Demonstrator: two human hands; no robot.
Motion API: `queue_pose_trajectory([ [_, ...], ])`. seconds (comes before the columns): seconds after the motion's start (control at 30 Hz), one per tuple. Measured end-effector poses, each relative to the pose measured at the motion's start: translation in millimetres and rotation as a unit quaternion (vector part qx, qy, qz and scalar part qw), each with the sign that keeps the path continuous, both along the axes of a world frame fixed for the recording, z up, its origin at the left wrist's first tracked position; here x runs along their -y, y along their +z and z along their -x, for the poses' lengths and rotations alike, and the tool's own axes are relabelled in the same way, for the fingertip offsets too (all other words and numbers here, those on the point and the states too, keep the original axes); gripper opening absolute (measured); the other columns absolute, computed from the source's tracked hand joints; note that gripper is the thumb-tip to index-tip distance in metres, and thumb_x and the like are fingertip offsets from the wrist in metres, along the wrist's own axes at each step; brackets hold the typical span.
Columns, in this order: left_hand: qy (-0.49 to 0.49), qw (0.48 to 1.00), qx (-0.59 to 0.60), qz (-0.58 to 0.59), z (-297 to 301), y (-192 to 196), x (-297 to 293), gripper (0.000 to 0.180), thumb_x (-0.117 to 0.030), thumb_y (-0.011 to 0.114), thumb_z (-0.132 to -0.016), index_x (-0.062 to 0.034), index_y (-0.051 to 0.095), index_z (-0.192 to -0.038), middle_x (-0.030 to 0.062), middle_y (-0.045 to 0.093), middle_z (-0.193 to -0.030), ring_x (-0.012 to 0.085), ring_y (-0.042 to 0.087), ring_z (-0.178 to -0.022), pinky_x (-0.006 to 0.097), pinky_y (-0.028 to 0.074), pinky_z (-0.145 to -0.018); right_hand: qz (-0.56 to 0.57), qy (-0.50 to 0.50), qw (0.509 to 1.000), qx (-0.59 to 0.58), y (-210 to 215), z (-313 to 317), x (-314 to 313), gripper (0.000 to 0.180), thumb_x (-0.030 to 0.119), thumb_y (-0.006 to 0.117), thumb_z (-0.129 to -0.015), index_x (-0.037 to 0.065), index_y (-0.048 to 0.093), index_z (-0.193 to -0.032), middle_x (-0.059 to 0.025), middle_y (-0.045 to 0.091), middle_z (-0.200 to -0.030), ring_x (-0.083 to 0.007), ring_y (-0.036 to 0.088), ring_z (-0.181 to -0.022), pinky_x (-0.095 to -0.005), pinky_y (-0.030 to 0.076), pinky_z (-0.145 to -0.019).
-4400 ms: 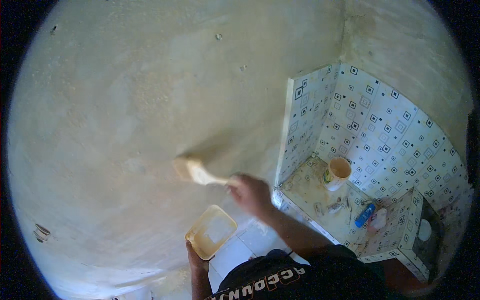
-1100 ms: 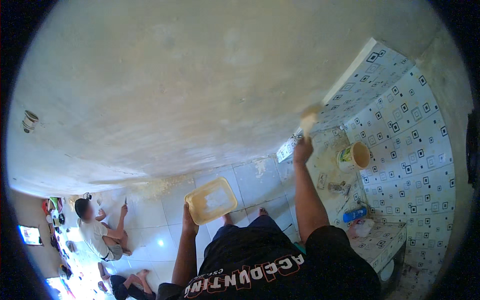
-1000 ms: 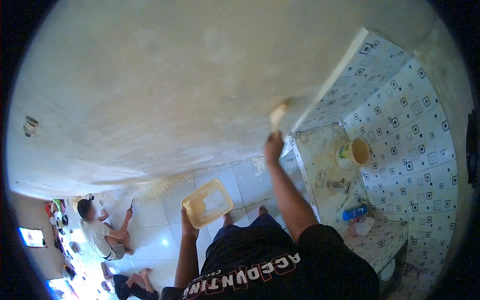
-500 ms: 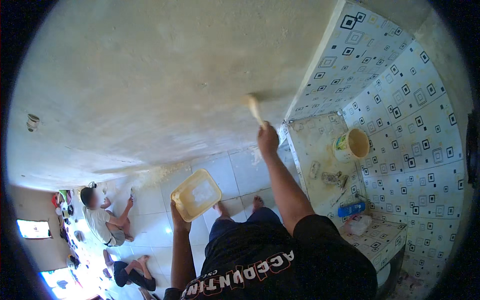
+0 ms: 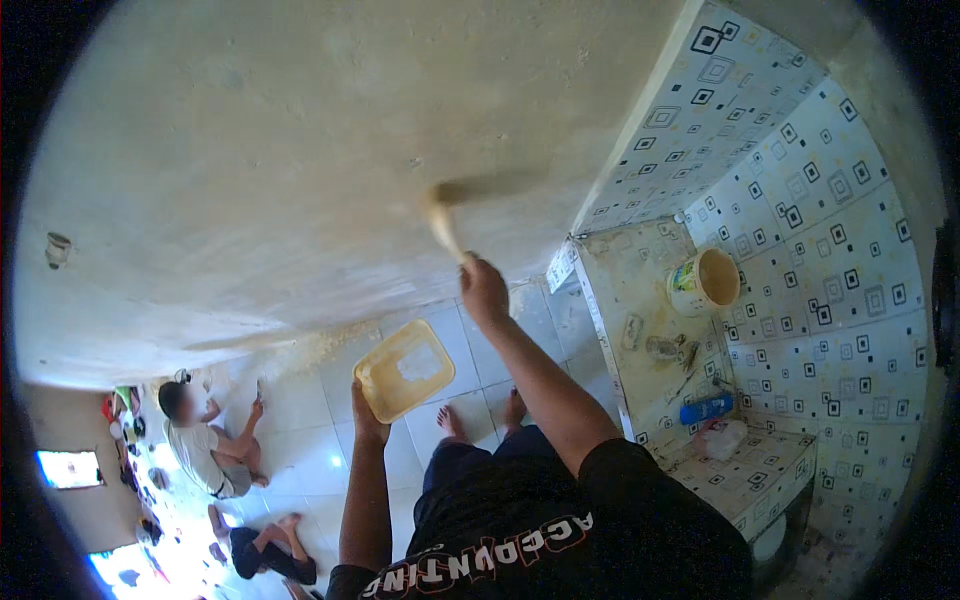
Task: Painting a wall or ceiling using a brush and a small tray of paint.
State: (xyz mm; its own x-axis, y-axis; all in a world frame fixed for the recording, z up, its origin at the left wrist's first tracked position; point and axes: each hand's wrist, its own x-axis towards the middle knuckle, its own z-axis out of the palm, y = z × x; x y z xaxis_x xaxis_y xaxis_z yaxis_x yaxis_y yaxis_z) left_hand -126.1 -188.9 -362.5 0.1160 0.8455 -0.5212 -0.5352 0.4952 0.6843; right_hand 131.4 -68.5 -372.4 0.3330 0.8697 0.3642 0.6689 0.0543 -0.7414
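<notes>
In the head view, we grip the handle of a brush (image 5: 443,222) in our right hand (image 5: 485,291), fingers closed around it. The brush's head is blurred and lies up against the wall (image 5: 300,120), its shadow stretching to the right; we cannot tell whether the bristles touch. Our left hand (image 5: 368,412) grips a tub (image 5: 383,390) at its near left corner, below and left of the brush; the tub is tilted, its inside tan with a whitish patch. To our right, a bucket (image 5: 690,285) stands on a stained ledge (image 5: 620,265), with a blue bottle (image 5: 707,408) and a clear bag (image 5: 722,438) nearer us. Well to our left, two people sit on the tiled floor (image 5: 300,460), one holding a thin tool.
</notes>
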Motion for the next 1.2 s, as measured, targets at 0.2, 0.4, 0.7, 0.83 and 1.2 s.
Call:
queue_pose_trajectory([
  [0.2,-0.059,0.998,-0.038,0.008,20,-30,-5,0.053,-0.047,0.03,-0.089,-0.0095,0.037,-0.126,0.0086,0.049,-0.118,0.0239,0.049,-0.107,0.038,0.042,-0.089,0.111,0.087,0.984,0.106,45,23,-21,0.021,0.018,0.054,-0.079,0.011,0.05,-0.099,-0.0124,0.057,-0.079,-0.0324,0.058,-0.071,-0.0429,0.048,-0.061],
  [0.4,-0.082,0.996,0.035,0.012,34,-70,-14,0.05,-0.043,0.027,-0.091,-0.0082,0.037,-0.125,0.0104,0.05,-0.115,0.0244,0.051,-0.103,0.038,0.042,-0.089,0.054,-0.087,0.979,0.177,11,-64,-6,0.023,0.021,0.055,-0.079,0.007,0.054,-0.098,-0.0129,0.057,-0.075,-0.0303,0.059,-0.064,-0.0409,0.048,-0.055],
  [0.7,-0.097,0.995,-0.009,0.02,3,-89,-15,0.051,-0.043,0.026,-0.091,-0.0065,0.037,-0.125,0.0106,0.05,-0.116,0.0245,0.051,-0.103,0.038,0.042,-0.089,0.002,-0.283,0.934,0.217,20,-159,10,0.042,0.006,0.054,-0.078,0.001,0.041,-0.117,-0.0186,0.051,-0.099,-0.0343,0.056,-0.084,-0.0381,0.049,-0.069],
  [0.83,-0.071,0.997,0.033,0.023,-23,-120,-30,0.053,-0.047,0.031,-0.089,-0.0082,0.039,-0.123,0.0091,0.05,-0.114,0.0227,0.052,-0.101,0.038,0.044,-0.086,0.046,-0.241,0.947,0.209,-23,-160,-2,0.053,0.004,0.05,-0.081,0.0,0.028,-0.128,-0.0239,0.047,-0.104,-0.0363,0.056,-0.086,-0.0371,0.051,-0.069],
  [1.2,-0.119,0.989,0.009,-0.083,-62,-243,-123,0.057,-0.052,0.036,-0.086,-0.0094,0.04,-0.123,0.0064,0.052,-0.112,0.0209,0.052,-0.099,0.037,0.045,-0.083,-0.115,-0.185,0.976,-0.024,-143,-154,20,0.036,0.008,0.05,-0.082,-0.004,0.047,-0.115,-0.0248,0.056,-0.102,-0.0362,0.056,-0.094,-0.0382,0.045,-0.079],
])
